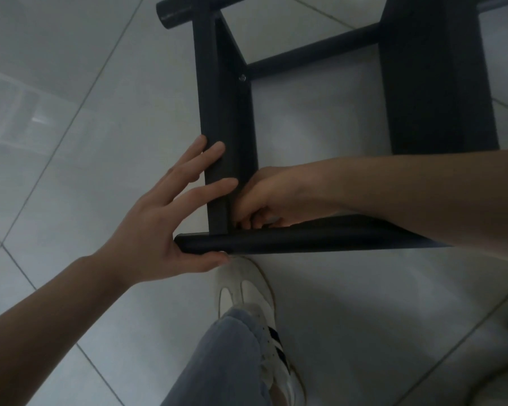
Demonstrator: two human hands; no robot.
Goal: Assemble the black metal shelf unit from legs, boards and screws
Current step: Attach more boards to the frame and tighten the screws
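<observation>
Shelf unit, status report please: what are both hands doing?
Left hand steadies near leg tube, fingers flat on board. Right hand curled at the inner corner, grip contents hidden. Shoe close below.

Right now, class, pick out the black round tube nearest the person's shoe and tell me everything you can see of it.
The tube is a black, matte, metal-looking round bar lying roughly level across the view, just beyond the white shoe. Its left end is free; its right part disappears behind the right forearm. A flat black board meets it edge-on near the left end. The left hand cups that end, thumb beneath, fingers spread on the board. The right hand works with curled fingers in the corner where they join; what it holds is hidden.
</observation>
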